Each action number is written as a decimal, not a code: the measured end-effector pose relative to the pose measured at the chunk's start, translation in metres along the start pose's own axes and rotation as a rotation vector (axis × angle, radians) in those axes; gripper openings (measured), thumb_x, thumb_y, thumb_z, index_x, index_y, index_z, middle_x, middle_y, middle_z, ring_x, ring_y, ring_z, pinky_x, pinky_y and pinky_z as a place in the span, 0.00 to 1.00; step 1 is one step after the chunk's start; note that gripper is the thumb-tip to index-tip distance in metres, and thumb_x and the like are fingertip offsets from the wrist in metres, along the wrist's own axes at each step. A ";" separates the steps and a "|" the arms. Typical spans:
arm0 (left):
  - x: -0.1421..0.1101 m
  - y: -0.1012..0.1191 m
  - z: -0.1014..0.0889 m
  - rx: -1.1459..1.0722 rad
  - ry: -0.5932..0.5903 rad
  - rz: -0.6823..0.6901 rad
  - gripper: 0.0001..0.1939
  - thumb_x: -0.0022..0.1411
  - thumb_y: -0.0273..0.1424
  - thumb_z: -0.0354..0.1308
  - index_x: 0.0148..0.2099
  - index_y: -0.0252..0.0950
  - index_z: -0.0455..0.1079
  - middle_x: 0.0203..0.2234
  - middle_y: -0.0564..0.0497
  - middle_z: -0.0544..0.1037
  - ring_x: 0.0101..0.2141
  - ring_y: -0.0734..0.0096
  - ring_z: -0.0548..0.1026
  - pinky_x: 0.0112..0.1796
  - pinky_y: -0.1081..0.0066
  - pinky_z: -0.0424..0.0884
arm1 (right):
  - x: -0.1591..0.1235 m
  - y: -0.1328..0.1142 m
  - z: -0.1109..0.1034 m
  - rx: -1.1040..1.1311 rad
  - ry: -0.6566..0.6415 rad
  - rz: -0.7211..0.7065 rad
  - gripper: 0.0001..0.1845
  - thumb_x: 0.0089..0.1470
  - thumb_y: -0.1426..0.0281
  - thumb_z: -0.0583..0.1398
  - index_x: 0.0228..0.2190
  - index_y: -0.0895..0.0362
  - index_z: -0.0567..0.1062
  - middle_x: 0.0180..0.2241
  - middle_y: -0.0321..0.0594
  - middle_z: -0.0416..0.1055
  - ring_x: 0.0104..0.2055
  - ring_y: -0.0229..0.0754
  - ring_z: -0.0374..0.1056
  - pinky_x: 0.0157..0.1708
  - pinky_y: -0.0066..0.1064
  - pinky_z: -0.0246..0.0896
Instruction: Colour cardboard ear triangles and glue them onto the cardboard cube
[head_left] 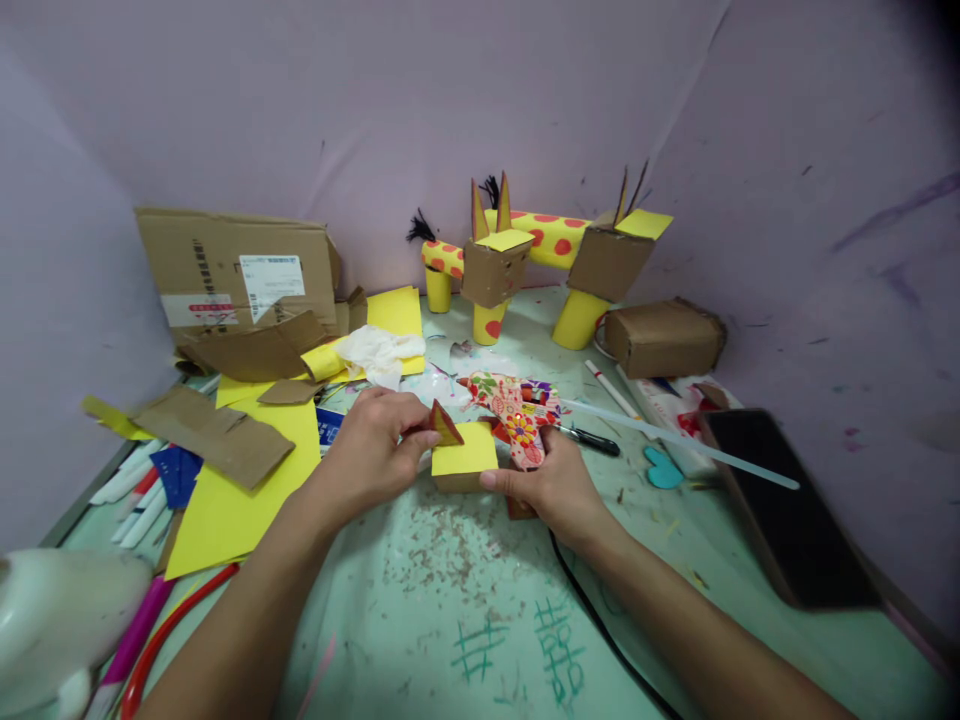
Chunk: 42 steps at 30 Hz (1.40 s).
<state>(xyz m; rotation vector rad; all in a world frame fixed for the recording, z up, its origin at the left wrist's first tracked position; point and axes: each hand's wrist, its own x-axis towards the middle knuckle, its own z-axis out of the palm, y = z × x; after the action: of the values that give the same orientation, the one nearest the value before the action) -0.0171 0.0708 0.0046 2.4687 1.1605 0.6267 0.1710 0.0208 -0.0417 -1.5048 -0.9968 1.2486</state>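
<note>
My left hand [386, 435] pinches a small triangular cardboard piece [445, 425] with a reddish-brown edge. It is held at the left rear corner of a small cardboard box [459, 483] topped with yellow paper. My right hand [566, 490] presses its thumb on the box's right front edge; its other fingers are mostly hidden. A flower-patterned glue gun [517, 410] is directly against the right hand, nozzle to the left, with a long translucent glue stick [690, 445] out of its back. Whether the hidden fingers also touch its handle, I cannot tell.
Two spotted cardboard giraffes, one smaller [495, 275] and one larger [607, 262], stand at the back. Yellow paper [247, 490], cardboard scraps and markers lie left. A phone [787, 505], a cardboard box [664, 338] and a black pen [592, 440] lie right. A black cord [600, 620] crosses the front.
</note>
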 end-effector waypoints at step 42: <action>0.001 0.000 -0.005 -0.161 0.000 -0.125 0.05 0.54 0.28 0.56 0.31 0.37 0.74 0.26 0.53 0.77 0.29 0.73 0.71 0.31 0.72 0.64 | 0.001 0.007 0.000 0.001 -0.014 -0.013 0.26 0.28 0.67 0.71 0.33 0.55 0.69 0.19 0.29 0.68 0.21 0.40 0.66 0.21 0.31 0.64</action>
<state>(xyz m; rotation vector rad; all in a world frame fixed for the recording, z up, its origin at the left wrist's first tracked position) -0.0190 0.0717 0.0087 2.2432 1.2040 0.6576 0.1711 0.0204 -0.0489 -1.4885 -1.0131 1.2522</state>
